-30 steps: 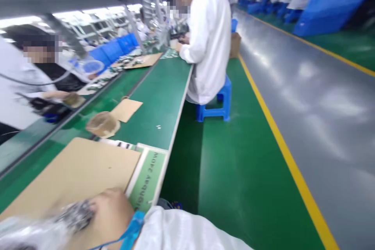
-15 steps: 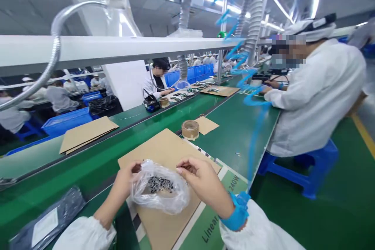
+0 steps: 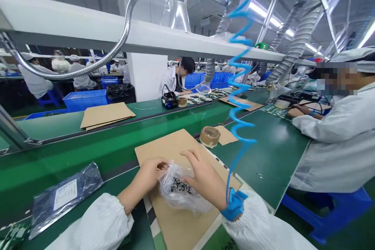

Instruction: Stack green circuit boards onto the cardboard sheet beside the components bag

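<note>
A clear plastic bag [image 3: 187, 202] with many small black parts [image 3: 179, 186] in it lies on a brown cardboard sheet [image 3: 172, 226]. My left hand [image 3: 150, 174] pinches the bag's rim at its upper left side. Over the bag's right side is my right hand [image 3: 203, 179], thumb and fingers apart, with nothing seen between them. Its palm side and part of the bag's mouth are hidden from me. A blue wrist strap [image 3: 233, 205] with a coiled blue cord [image 3: 238, 86] is around my right wrist.
Behind the cardboard stands a roll of brown tape [image 3: 209, 136], beside a small card piece [image 3: 227, 136]. A dark silver bag with a white label [image 3: 66, 195] lies at left. A green conveyor belt [image 3: 111, 140] runs behind. One co-worker [image 3: 342, 133] sits at right, another across.
The camera has turned, so the scene sits further right and tilts differently. My right hand's fingers have gone from closed together to spread over the bag. My left hand still grips the rim.
</note>
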Tool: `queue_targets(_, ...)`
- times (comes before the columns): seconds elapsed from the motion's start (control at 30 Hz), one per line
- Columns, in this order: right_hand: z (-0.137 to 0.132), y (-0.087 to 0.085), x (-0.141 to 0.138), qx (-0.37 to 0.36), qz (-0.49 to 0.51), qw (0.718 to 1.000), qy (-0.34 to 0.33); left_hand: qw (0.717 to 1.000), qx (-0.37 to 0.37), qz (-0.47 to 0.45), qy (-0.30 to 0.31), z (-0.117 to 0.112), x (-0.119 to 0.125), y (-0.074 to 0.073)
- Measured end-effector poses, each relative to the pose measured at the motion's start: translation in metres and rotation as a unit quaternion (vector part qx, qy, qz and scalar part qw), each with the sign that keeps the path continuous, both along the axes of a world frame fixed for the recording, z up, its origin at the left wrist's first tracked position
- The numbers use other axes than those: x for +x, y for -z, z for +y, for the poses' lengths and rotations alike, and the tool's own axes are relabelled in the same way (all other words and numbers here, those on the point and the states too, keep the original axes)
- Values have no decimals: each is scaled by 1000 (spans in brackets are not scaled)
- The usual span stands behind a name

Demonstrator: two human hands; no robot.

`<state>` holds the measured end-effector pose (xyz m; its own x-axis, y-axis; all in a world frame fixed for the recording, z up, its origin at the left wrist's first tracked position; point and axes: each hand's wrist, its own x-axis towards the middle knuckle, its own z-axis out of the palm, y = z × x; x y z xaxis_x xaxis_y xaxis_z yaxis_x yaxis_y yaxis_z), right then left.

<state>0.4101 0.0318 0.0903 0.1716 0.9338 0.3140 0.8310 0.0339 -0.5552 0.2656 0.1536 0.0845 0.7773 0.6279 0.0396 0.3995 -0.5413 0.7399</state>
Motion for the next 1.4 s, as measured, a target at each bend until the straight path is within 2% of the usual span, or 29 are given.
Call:
queue_targets(0.17,13,5,14,-20,26,996,-83,999,-30,2,35,-11,-4,-10)
queue_targets(0.37,-10,15,57,-6,99,989,-112,998,-18,45,39,-15,-10,-14)
queue_targets(0.53,-17,23,65,12,157,984,-81,990,16,131,54,-14,-10,2)
queue_targets(0.7,-10,27,67,33,202,978,-48,975,107,184,69,-14,-10,24)
queue_targets(0.83,-13,34,73,53,230,972,-3,966,140,210,59,0,-12,28)
queue_targets(0.97,-19,44,80,79,268,959,50,964,144,221,39,23,-17,20)
queue_targets(1.03,-20,50,82,90,289,951,68,965,133,220,62,28,-16,20)
queue_targets(1.1,-21,57,84,99,311,942,84,964,123,217,91,26,-11,24)
queue_targets(1.3,-23,75,87,121,360,918,111,960,116,218,131,18,4,52)
queue_targets(1.4,-23,79,87,131,377,910,115,963,121,204,129,17,2,55)
